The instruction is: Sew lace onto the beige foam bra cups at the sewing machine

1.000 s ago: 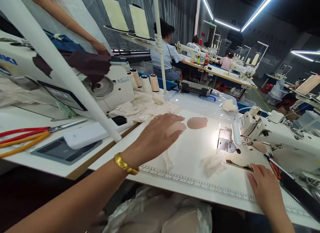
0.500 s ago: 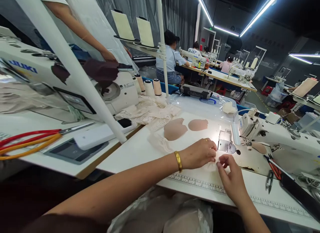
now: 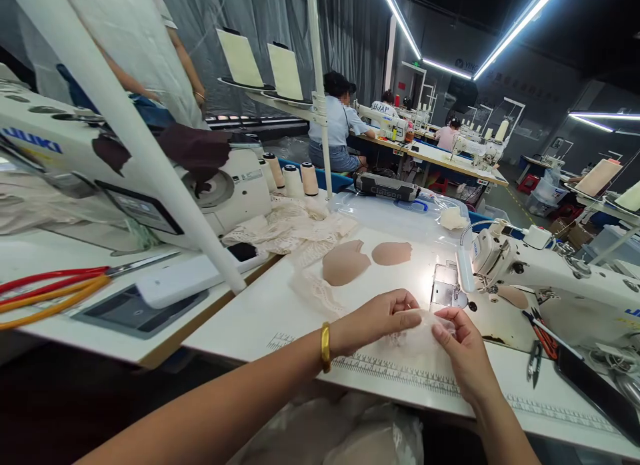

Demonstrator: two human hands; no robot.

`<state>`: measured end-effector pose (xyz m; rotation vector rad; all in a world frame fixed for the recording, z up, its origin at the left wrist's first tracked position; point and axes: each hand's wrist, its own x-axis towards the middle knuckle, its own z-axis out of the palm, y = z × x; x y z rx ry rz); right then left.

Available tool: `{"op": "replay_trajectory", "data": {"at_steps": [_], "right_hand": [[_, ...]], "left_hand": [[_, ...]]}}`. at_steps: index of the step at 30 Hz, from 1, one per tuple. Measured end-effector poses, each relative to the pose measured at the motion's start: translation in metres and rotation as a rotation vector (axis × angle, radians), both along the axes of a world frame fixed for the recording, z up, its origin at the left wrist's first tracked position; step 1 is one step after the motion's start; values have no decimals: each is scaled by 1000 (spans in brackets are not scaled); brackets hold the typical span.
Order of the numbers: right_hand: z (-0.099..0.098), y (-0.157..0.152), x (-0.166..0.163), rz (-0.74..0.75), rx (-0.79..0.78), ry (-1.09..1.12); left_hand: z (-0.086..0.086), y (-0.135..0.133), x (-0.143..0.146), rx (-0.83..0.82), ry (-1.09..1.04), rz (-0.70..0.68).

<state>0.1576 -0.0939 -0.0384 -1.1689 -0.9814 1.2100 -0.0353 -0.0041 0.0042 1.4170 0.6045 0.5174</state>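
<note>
My left hand [image 3: 376, 316] and my right hand [image 3: 460, 348] both pinch a thin piece of cream lace [image 3: 419, 335], held just above the white sewing table [image 3: 280, 305] near its printed ruler edge. A gold bangle sits on my left wrist. Two beige pads [image 3: 345, 264] lie on the table beyond my hands, next to a heap of cream lace [image 3: 295, 228]. The sewing machine [image 3: 545, 268] stands to the right, its lamp lighting the needle plate [image 3: 444, 293].
Thread snips [image 3: 533, 360] and red-handled scissors lie under the machine arm at right. A second machine [image 3: 125, 165], thread cones [image 3: 293, 178] and a white pole [image 3: 130, 138] stand at left. A person stands behind it; other people sew at far tables.
My left hand left the beige pads and came back toward me. Both hands met over the lace piece and lifted it off the table.
</note>
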Motion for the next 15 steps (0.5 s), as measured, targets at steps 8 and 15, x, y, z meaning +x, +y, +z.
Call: {"op": "replay_trajectory", "data": {"at_steps": [8,15], "right_hand": [[2,5,-4,-103,54,-129],[8,-6,-12,-160,127,-98]], "left_hand": [[-5,-5,3,20,-164,339],[-20,-18,5,-26,-154,333]]}}
